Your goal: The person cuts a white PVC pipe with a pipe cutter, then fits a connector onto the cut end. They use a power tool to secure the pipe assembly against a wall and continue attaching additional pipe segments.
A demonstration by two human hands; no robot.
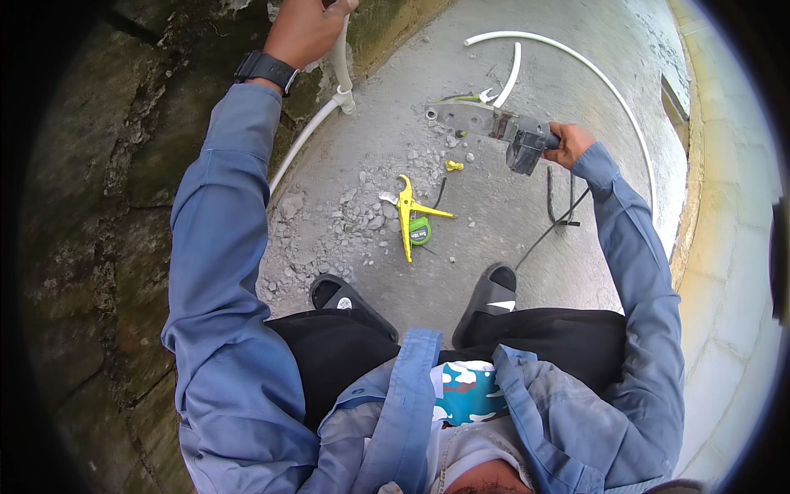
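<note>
At the top edge my left hand (304, 31), a black watch on its wrist, is closed round the upper part of an upright whitish plastic pipe (340, 62). A fitting (344, 100) at its lower end joins it to another white pipe (303, 142) running along the wall's foot. On the right, my right hand (569, 145) grips the dark handle of a plastic pipe welder (494, 125). The welder's flat grey heating plate points left towards the fitting, apart from it. Below lie a yellow pipe cutter (406, 216) and a green tape measure (420, 231), touching or overlapping.
Grey rubble (350, 216) covers the floor by the mossy wall (107, 247). A long white pipe (605, 78) curves at right, with a shorter white piece (512, 74) nearby. A black cord (547, 229) trails near my right sandal (491, 298). A bent black stand (564, 222) lies beside it.
</note>
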